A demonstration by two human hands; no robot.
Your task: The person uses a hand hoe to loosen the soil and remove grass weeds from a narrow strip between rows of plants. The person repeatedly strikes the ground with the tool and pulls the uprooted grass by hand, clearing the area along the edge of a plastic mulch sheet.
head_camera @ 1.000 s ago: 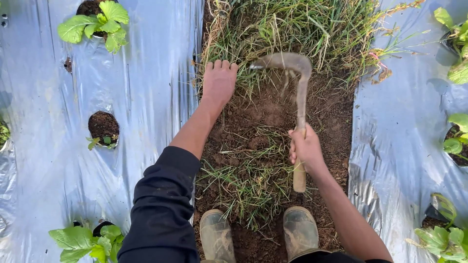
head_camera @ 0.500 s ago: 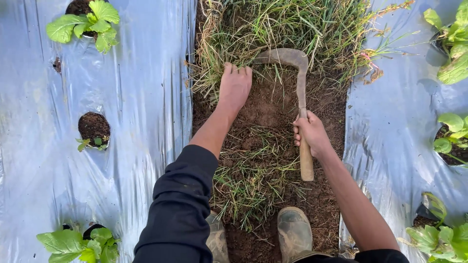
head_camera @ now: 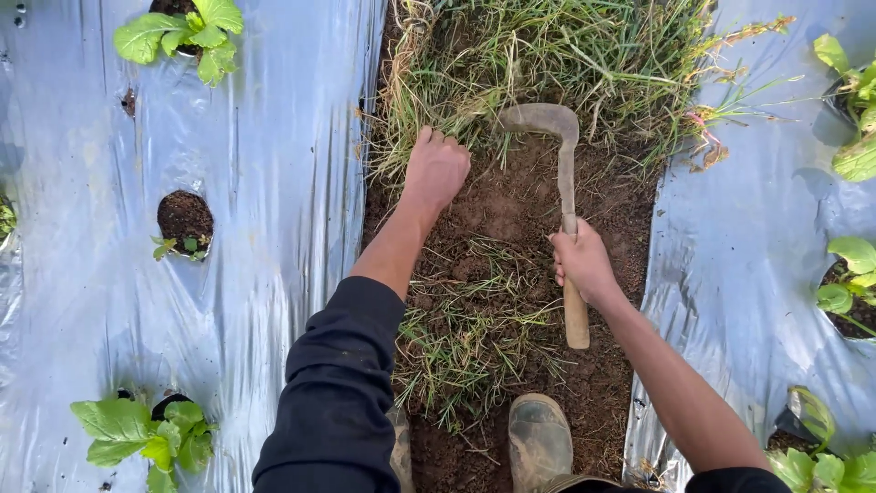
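Soil path (head_camera: 511, 219) between silver mulch sheets (head_camera: 274, 183), grass (head_camera: 566, 55) ahead.

A strip of bare soil (head_camera: 511, 219) runs between two silver plastic sheets (head_camera: 274, 183). Standing grass (head_camera: 566, 55) covers its far end; cut grass (head_camera: 465, 338) lies nearer.

You have two hands at work: your left hand (head_camera: 436, 170) and your right hand (head_camera: 582, 263). One sickle (head_camera: 558, 173) is in view, its curved blade just beyond your left fingers (head_camera: 436, 139). One muddy boot (head_camera: 538, 438) shows whole, below your right fingers (head_camera: 558, 265). Two silver mulch sheets (head_camera: 274, 164) flank the soil strip. Left of your fingers you can count three planting holes (head_camera: 184, 217) with seedlings.
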